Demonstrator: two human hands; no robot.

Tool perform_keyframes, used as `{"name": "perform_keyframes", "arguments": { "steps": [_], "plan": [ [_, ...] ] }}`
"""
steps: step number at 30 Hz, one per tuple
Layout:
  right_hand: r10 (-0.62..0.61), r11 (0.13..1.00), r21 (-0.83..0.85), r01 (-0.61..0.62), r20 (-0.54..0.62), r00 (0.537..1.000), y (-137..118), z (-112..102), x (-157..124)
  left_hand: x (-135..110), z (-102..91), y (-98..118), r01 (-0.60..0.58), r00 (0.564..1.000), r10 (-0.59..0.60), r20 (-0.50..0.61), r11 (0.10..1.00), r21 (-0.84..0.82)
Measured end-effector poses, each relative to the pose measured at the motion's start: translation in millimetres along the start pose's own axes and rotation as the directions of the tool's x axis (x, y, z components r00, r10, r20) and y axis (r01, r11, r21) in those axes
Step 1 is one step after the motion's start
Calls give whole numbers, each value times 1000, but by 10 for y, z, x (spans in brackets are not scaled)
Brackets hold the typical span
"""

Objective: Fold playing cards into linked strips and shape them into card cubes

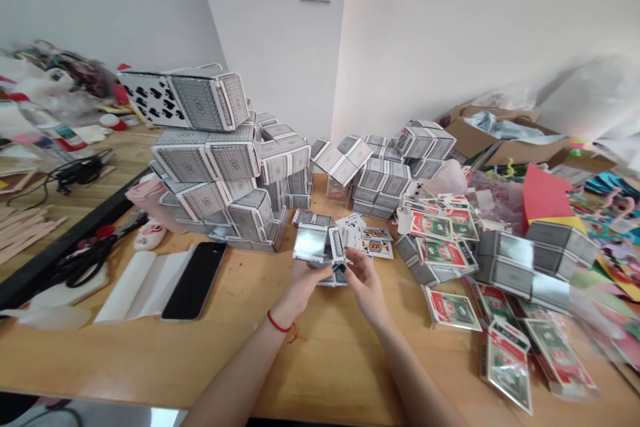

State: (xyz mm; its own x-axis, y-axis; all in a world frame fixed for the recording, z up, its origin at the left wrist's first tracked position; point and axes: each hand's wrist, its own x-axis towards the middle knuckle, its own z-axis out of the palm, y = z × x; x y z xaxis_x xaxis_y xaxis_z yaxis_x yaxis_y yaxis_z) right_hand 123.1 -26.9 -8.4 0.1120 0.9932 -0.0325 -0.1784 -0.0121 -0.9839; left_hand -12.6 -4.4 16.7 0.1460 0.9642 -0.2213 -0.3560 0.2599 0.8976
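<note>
Both hands at mid-surface; left hand [300, 288] pinches the card block [313, 243] from the left; right hand [366, 283] has fingers closed on its right side; block held just above the surface [320, 360]. Loose cards [373, 240] just beyond; tall stack of card cubes [215, 160] far left; phone [195, 279] to the left; red card packs [453, 309] on the right.

L grip [300, 285], R grip [365, 283] holding folded card piece [311, 242], poss. cube, phone [195, 280] alongside

Glossy paper cards [320, 243] on smooth wooden table [320, 360].
</note>
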Motion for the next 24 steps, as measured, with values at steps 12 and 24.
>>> {"name": "perform_keyframes", "arguments": {
  "steps": [12, 24],
  "plan": [
    [1, 1000, -4, 0, 36, 999, -71, 11, -13, -25, 21, 46, 7, 997, -8, 77, 1000, 17],
    [25, 1000, 3, -25, -5, 1000, -60, -25, 0, 42, -54, -37, 49, 994, -46, 102, 998, -27]
  ]
}}
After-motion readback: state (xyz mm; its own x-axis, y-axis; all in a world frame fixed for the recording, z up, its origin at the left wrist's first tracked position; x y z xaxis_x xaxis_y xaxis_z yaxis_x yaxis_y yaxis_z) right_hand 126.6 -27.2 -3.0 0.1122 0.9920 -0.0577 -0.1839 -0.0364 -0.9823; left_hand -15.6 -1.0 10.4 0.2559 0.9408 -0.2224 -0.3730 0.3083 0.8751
